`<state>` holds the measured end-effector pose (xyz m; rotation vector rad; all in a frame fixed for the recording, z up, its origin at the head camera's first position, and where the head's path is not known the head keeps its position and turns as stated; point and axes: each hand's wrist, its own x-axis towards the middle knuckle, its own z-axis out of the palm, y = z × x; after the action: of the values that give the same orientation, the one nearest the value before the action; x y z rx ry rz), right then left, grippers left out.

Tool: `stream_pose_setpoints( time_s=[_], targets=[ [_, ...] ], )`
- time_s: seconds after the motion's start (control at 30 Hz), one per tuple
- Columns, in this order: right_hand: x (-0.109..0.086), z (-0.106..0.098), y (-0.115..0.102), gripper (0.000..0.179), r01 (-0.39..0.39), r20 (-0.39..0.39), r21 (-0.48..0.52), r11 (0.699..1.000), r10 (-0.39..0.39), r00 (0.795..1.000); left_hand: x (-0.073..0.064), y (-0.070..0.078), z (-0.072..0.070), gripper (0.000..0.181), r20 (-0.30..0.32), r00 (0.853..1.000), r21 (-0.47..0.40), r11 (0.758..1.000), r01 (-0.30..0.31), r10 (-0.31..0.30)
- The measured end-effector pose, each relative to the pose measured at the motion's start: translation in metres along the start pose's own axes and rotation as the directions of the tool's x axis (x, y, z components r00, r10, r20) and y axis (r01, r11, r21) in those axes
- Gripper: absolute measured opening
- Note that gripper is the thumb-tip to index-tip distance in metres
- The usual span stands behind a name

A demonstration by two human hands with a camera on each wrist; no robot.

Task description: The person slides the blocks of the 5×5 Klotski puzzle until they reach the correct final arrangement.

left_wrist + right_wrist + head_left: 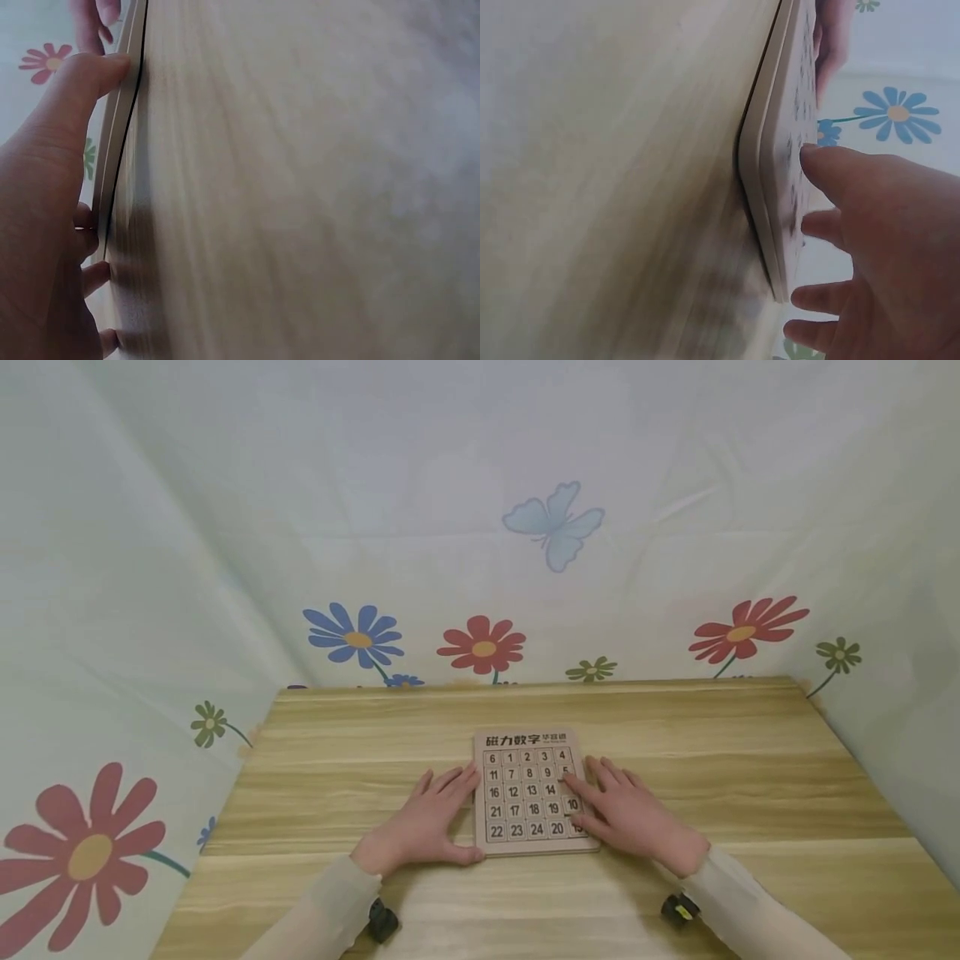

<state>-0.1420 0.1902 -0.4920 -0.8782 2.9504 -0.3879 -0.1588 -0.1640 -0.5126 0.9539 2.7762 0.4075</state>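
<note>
A flat wooden number slide puzzle [532, 791] lies on the table, its numbered tiles in rows under a printed heading. My left hand [420, 827] steadies it, fingertips along the left edge and thumb [112, 69] at the near left corner. Over the right side reaches my right hand [633, 810], fingers spread and fairly straight. Its index fingertip is just below the 5 tile [566, 770], covering part of the spot right of the 14 tile [551, 790]. The right thumb overlaps the 15 tile [577, 828], close below the 10 tile [572, 804].
The wood-grain table [337, 735] extends to both sides of the puzzle and behind it. A pale cloth with printed flowers [483, 647] and a blue butterfly [555, 527] hangs at the back and sides. Dark wrist cameras [382, 921] sit below both hands.
</note>
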Motion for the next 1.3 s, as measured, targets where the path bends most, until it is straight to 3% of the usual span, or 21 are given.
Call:
stream_pose_setpoints(
  time_s=[0.27,0.63,0.8,1.03,1.3],
  targets=[
    [-0.027,-0.005,-0.009,0.055,0.072,-0.009,-0.010,0.997,-0.072,0.997,-0.001,-0.002,0.003,0.119,0.002,1.000,0.006,1.000,-0.005,0.005],
    [-0.012,-0.005,-0.002,0.057,0.051,-0.009,0.022,0.998,-0.051,0.999,0.000,0.000,0.000,0.119,0.016,1.000,0.005,1.000,-0.001,0.000],
    [-0.022,-0.004,-0.005,0.057,0.084,0.011,-0.003,0.996,-0.084,0.996,0.000,-0.001,0.000,0.120,0.014,1.000,0.007,1.000,-0.003,0.003],
    [-0.047,-0.007,-0.012,0.053,0.090,0.080,0.039,0.995,-0.093,0.993,-0.001,0.000,-0.003,0.120,0.016,1.000,0.014,1.000,0.003,-0.003],
    [-0.040,0.001,-0.005,0.057,0.071,0.020,0.011,0.997,-0.071,0.997,-0.001,0.001,-0.001,0.119,0.019,1.000,0.005,1.000,0.001,-0.001]
  ],
)
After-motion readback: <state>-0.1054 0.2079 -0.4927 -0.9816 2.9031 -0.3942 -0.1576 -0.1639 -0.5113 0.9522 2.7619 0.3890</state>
